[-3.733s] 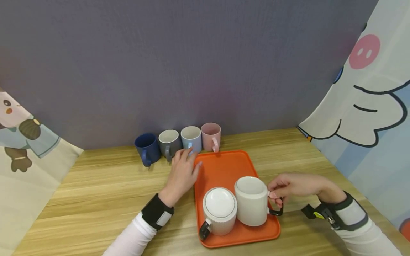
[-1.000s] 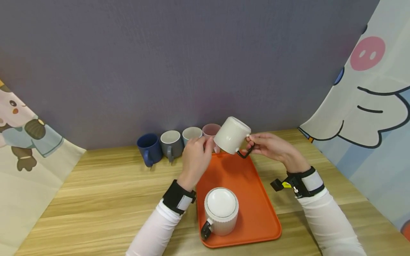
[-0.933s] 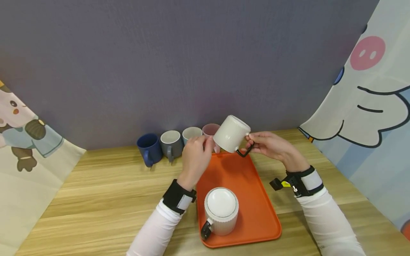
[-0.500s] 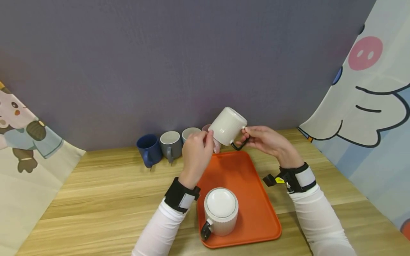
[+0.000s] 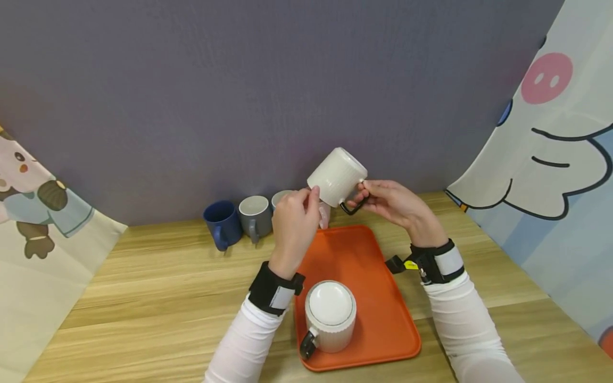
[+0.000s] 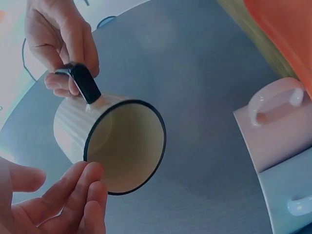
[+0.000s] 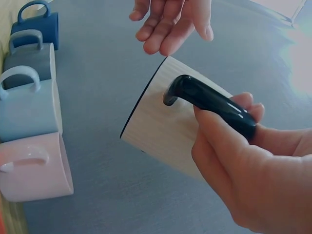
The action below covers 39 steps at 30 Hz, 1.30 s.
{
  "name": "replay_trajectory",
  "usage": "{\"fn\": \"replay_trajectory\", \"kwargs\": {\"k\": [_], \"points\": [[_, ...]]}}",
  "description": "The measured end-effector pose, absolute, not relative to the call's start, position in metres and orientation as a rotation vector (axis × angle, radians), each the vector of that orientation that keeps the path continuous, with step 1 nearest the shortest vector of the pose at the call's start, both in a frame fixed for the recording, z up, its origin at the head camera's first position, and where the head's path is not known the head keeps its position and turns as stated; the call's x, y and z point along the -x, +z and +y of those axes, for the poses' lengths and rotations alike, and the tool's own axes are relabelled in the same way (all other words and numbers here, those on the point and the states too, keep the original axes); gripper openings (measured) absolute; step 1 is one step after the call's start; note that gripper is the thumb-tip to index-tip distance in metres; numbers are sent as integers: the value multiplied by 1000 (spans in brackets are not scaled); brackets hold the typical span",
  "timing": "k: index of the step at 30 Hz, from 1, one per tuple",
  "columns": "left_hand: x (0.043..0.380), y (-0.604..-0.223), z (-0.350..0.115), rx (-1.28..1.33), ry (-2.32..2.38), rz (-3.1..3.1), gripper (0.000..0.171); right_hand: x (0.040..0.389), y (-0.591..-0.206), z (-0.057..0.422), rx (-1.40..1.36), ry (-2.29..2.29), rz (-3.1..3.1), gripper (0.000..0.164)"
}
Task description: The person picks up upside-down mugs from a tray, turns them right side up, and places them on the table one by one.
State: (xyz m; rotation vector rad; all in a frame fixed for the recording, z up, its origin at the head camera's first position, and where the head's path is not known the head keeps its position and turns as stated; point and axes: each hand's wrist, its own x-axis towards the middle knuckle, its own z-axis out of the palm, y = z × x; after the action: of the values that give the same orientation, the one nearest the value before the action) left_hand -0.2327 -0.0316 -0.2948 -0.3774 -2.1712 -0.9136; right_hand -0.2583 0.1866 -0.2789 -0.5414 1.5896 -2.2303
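Note:
Tilted on its side in the air, a white ribbed mug (image 5: 337, 176) hangs over the far end of the orange tray (image 5: 369, 298). My right hand (image 5: 395, 205) holds it by its black handle (image 7: 214, 105). The dark-edged mouth points left, and the left wrist view looks into its bare inside. At the rim are the fingertips of my left hand (image 5: 294, 229), its fingers fairly straight and not wrapped round the mug. A second white mug (image 5: 330, 319) stands upside down on the near left of the tray, its black handle toward the front left.
Along the back wall stand a navy mug (image 5: 222, 223), a grey mug (image 5: 256, 217), a light blue mug (image 7: 29, 109) and a pink mug (image 7: 36, 168), in a row. The held mug and my left hand partly cover the last two in the head view.
My right hand has lifted the white mug off the tray, tilted it and carried it toward the wall, rising further lately. My left hand has moved from the tray's left edge to the mug's rim.

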Motion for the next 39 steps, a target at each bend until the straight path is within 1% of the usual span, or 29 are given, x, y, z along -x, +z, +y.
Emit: {"fn": "replay_trajectory", "kwargs": {"k": [6, 14, 25, 30, 39], "points": [[230, -290, -29, 382, -939, -2181, 40, 257, -273, 182, 549, -2292, 1555, 26], [226, -282, -23, 355, -944, -2169, 44, 254, -264, 174, 607, -2370, 1444, 22], [222, -276, -15, 358, -994, -2199, 49, 249, -257, 163, 707, -2407, 1367, 24], [220, -274, -13, 338, -1050, -2219, 49, 244, -253, 159, 716, -2436, 1332, 23], [216, -270, -13, 322, -1181, -2076, 38, 232, -249, 145, 697, -2504, 1357, 20]]}}
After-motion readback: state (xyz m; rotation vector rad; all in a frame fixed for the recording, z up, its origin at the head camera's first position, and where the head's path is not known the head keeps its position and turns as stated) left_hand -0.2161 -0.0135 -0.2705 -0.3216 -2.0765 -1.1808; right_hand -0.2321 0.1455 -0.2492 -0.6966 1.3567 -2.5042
